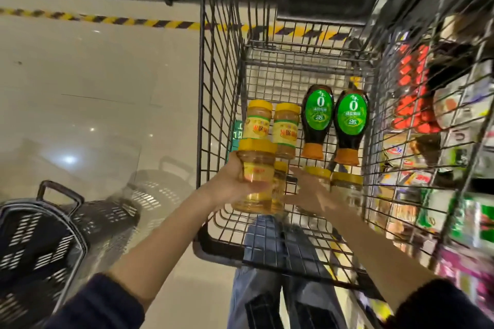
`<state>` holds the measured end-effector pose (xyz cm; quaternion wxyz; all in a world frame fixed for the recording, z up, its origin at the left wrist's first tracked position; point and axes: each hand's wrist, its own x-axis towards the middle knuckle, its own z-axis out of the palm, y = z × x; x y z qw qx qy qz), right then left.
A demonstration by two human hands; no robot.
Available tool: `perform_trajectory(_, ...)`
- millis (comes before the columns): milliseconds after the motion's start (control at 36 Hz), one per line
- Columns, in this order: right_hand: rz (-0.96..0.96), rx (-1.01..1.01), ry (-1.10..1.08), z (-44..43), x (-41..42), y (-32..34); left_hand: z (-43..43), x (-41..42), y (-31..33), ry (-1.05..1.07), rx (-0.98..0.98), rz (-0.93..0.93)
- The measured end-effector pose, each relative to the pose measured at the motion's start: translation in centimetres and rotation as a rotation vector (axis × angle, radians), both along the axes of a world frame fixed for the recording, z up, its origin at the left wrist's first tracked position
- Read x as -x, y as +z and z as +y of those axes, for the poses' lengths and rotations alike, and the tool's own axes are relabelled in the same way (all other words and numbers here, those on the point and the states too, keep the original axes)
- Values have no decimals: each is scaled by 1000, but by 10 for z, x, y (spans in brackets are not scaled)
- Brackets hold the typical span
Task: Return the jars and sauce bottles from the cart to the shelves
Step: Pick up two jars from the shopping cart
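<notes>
Left hand (235, 179) is wrapped around a yellow-lidded honey jar (255, 176), holding it upright just above the floor of the wire cart (222, 67), thumb side toward the camera and fingers curled behind the glass. Right hand (310, 192) is down in the basket with its fingers spread wide and blurred, palm down, gripping nothing, just beside another jar (279, 187) that stands partly hidden behind the held one. Past the right hand stand two more jars with yellow lids (318, 172), (347, 179), close against the cart's right-hand wall. Further in, two labelled jars (258, 123), (287, 128) lie side by side on the cart floor, lids pointing away from the person. Next to them lie two dark sauce bottles with green oval labels (318, 120), (350, 125), orange caps pointing back toward the hands, the pair touching or nearly so. Both forearms reach in over the cart's near edge, dark sleeves pushed up. On the right, seen through the wire, store shelves (441, 141) carry packed goods, too blurred to read. On the left, a black plastic shopping basket (40, 243) sits on the glossy pale floor (93, 75), well apart from the cart. A yellow-and-black striped line (93, 19) runs across the floor beyond.
</notes>
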<state>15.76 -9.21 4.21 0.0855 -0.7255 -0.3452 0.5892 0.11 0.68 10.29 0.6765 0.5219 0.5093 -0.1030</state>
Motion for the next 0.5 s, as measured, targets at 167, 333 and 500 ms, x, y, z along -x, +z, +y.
perform_trajectory(167,-30,202,25,9,29,-10,8,10,54,-112,-112,-90)
perform_trajectory(333,-3,213,-92,13,42,-23,15,20,81,-43,-126,-190)
perform_trajectory(500,40,241,-268,21,59,-43,21,31,85,28,-178,-130)
